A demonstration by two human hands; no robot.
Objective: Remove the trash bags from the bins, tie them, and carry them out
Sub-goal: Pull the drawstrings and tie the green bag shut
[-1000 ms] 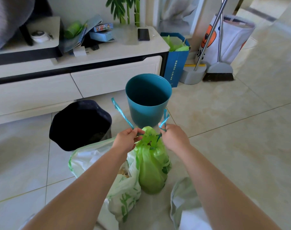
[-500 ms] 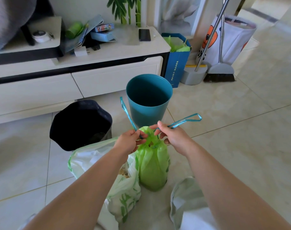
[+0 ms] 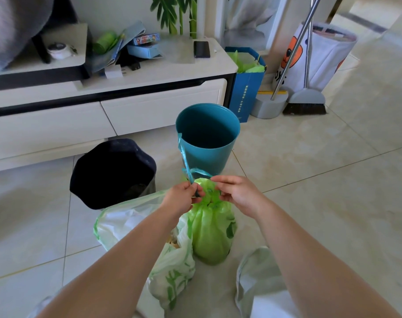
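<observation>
Floor-level: hands (image 3: 184, 197) pinching drawstring (image 3: 190, 173).

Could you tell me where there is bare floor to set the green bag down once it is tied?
Bare tiles lie right of the teal bin, up to the broom. It is crowded left of the green bag: white bag, black bin.

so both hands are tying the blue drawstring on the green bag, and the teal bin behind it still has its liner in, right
Not quite. The head view shows the teal bin bare inside, with no liner in it. The rest holds: the left hand and right hand are both at the gathered neck of the green bag, working its blue drawstring.
</observation>
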